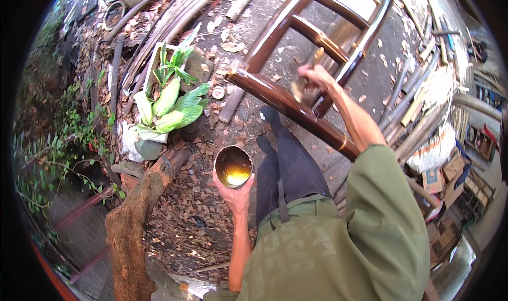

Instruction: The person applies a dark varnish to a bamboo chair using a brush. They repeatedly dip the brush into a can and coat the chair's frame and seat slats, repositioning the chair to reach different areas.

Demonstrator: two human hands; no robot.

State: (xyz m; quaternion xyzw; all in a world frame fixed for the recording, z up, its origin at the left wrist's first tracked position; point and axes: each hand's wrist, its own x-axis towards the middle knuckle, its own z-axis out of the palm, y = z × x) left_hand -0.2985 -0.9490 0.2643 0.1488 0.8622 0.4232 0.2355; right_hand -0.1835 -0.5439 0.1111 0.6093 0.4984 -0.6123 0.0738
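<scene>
My left hand [236,196] is wrapped round a round can [224,158] with glossy amber liquid [236,173] inside, held upright beside my knees. In my right hand [317,78] is a paintbrush [297,92], its wooden handle pointing up past my fingers and its bristles down by the near rail. That rail belongs to a shiny dark brown frame [296,106] that looks like bamboo furniture, with several bars across it. Whether the bristles touch the rail I cannot tell. My right forearm reaches over the rail's right part.
Left of the frame, broad green leaves [172,108] grow from a pale planter. A thick brown log [127,232] stands at the lower left. Bamboo poles [413,89] lie along the right, near a white sack [434,150] and cardboard boxes [434,180]. Dry leaves litter the ground.
</scene>
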